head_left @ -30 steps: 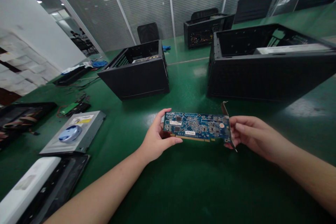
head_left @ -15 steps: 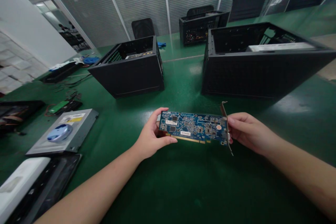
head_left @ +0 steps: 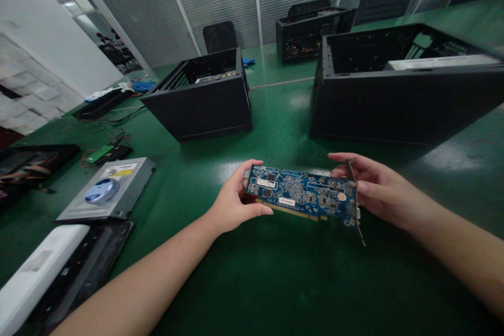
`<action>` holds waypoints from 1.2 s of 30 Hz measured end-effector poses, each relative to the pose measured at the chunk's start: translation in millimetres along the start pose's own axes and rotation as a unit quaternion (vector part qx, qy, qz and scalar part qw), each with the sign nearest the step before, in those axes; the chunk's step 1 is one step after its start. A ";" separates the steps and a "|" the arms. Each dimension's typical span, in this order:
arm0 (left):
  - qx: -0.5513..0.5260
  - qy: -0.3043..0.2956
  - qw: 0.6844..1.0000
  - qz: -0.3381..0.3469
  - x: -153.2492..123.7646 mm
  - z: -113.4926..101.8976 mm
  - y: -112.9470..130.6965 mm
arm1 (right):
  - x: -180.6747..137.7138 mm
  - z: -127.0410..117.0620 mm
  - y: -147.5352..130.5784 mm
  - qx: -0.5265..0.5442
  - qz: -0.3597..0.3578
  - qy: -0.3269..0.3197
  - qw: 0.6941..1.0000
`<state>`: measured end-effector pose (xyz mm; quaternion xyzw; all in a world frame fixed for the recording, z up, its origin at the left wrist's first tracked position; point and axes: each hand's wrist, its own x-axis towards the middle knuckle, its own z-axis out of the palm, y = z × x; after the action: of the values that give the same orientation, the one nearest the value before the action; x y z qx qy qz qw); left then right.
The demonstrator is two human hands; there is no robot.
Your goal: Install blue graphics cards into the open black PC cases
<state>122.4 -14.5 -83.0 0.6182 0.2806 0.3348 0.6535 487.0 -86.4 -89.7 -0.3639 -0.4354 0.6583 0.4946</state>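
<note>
I hold a blue expansion card (head_left: 303,195) level above the green table (head_left: 275,283), its solder side toward me and gold edge contacts along the lower edge. My left hand (head_left: 232,202) pinches its left end between thumb and fingers. My right hand (head_left: 378,189) grips the right end by the metal bracket (head_left: 355,197), with the index finger laid over the bracket's top. Both hands are closed on the card.
An open black computer case (head_left: 202,94) stands behind the card to the left, a larger one (head_left: 401,89) to the right, a third (head_left: 307,31) farther back. At the left lie an optical drive (head_left: 108,191), a white-and-black panel (head_left: 51,273) and a green board (head_left: 100,154).
The card's right end has tilted slightly downward and shifted right. My right hand's fingers have moved up over the top of the bracket. The left hand keeps its pinch.
</note>
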 end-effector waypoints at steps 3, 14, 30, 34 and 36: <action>0.006 -0.014 1.000 0.002 0.5 -3.2 -3.2 | 0.3 2.6 -3.1 0.010 -0.019 -0.008 1.000; 0.060 -0.009 0.998 -0.016 -0.1 -7.0 -4.5 | 3.5 12.0 -2.8 0.007 -0.050 -0.025 0.998; 0.021 -0.041 0.997 -0.063 6.2 -8.6 0.7 | 3.1 16.2 -13.0 -0.028 -0.058 -0.026 0.998; 0.015 -0.056 0.996 -0.070 5.1 -8.3 2.7 | 2.2 18.6 -15.0 -0.027 -0.064 -0.038 0.997; 0.015 -0.058 0.996 -0.067 4.8 -7.6 3.4 | 1.9 19.7 -15.6 -0.028 -0.066 -0.044 0.996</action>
<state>119.2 -6.1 -80.0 0.6263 0.2875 0.2497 0.6803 473.8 -86.7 -68.2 -0.3188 -0.4979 0.6270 0.5073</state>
